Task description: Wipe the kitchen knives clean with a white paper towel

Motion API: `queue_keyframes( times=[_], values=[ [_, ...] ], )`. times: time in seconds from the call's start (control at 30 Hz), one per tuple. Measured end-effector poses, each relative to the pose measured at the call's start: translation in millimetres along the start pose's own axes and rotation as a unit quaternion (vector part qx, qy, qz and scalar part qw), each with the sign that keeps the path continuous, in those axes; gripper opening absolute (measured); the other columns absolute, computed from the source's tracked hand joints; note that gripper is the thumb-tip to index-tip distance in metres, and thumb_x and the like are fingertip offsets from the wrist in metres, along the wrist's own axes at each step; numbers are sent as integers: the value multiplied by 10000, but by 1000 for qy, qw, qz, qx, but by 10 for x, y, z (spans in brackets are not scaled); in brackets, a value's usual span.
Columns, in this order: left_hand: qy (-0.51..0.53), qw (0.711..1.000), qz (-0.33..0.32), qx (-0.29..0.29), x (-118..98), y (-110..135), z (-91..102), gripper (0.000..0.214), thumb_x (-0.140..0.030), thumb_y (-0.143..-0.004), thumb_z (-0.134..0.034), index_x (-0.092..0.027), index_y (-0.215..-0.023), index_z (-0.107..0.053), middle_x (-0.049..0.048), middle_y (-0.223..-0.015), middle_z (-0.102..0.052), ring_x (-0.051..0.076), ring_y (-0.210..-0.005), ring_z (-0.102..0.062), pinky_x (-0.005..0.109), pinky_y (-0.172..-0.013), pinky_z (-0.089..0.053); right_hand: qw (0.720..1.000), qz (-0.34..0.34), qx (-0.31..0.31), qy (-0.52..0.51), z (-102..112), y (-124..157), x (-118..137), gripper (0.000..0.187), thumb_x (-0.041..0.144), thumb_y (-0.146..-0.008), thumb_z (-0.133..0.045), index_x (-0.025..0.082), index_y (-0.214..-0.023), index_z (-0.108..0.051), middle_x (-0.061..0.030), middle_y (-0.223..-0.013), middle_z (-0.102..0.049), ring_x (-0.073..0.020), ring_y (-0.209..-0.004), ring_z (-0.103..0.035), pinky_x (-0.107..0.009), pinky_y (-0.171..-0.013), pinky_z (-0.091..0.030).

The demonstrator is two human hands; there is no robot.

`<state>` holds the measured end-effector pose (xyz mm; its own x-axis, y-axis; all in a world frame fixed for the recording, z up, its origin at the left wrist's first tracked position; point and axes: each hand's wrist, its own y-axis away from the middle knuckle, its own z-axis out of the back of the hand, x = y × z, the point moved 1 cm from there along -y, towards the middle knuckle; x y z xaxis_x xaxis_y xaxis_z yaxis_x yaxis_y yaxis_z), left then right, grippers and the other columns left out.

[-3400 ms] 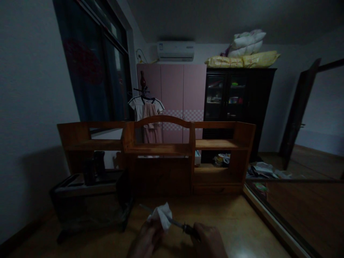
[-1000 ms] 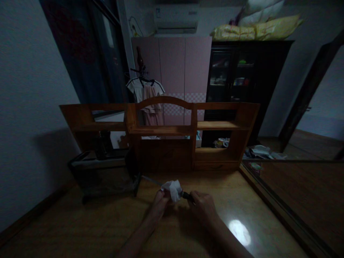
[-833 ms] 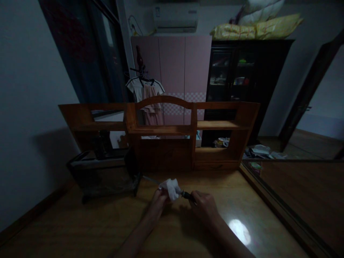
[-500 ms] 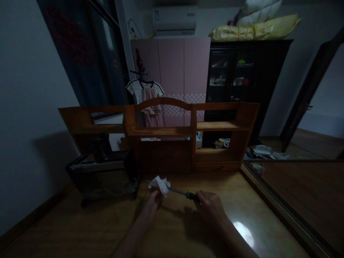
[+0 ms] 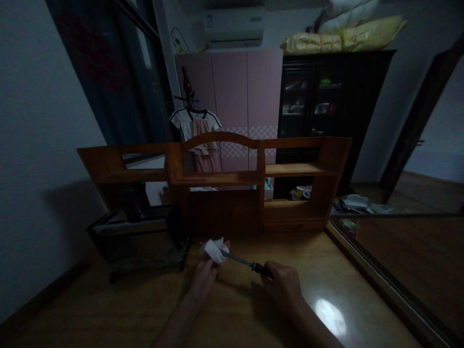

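From my remote seat I see the metal rod (image 5: 239,260) slanting above the counter (image 5: 232,319), my right hand (image 5: 284,282) clenched on its black handle (image 5: 261,269), my left hand (image 5: 206,275) pinching white tissue (image 5: 215,251) around it; beyond stands a wooden shelf (image 5: 217,179).

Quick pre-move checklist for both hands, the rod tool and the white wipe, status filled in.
1. Right hand closed on the dark handle: ok.
2. Left hand holding the white wipe: ok.
3. Wipe on the rod: ok, at the part away from the handle.
4. Left fingers fully behind wipe material: cannot tell, partly hidden.
5. Wipe clear of the black box-shaped object: ok, a gap shows between them.
6. Light good enough to inspect the rod's surface: not ok, the room is dim.
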<state>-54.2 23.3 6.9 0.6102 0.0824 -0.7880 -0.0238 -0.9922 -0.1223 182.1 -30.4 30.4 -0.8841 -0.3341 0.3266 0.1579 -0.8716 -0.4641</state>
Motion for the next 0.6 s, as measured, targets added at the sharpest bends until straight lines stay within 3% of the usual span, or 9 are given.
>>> queue_keyframes(
  times=[0.13, 0.3, 0.47, 0.6],
  values=[
    [-39, 998, 38, 40, 51, 111, -125, 416, -174, -727, -605, -142, -1142, -601, 153, -1149, -627, 272, -1123, -543, 382, -944, -423, 1000, -17, 16, -17, -51, 20, 29, 79, 195, -767, -542, 219, -712, -592, 9, -674, -648, -132, -617, -597, -231, -565, -279],
    [-109, 988, 107, 34, 198, 212, -226, 423, -212, -686, -668, -146, -1099, -601, 151, -1089, -654, 289, -1032, -595, 390, -869, -468, 998, -27, 45, -32, -89, 24, 55, 72, 217, -755, -546, 212, -699, -591, -2, -669, -653, -137, -613, -594, -228, -555, -275],
    [-194, 973, 107, 61, 347, 168, -161, 371, -243, -618, -735, -146, -966, -650, 100, -963, -692, 272, -934, -626, 334, -804, -489, 996, -37, 56, -64, -91, 13, 100, 83, 217, -741, -545, 196, -680, -597, -22, -664, -655, -137, -616, -594, -222, -561, -291],
    [-214, 969, 116, 42, 371, 126, -87, 334, -301, -617, -752, -136, -900, -684, 87, -845, -704, 262, -812, -643, 313, -697, -504, 989, -48, 61, -124, -83, 24, 127, 116, 200, -741, -523, 181, -665, -608, -24, -628, -638, -131, -585, -578, -217, -540, -296]
  ],
)
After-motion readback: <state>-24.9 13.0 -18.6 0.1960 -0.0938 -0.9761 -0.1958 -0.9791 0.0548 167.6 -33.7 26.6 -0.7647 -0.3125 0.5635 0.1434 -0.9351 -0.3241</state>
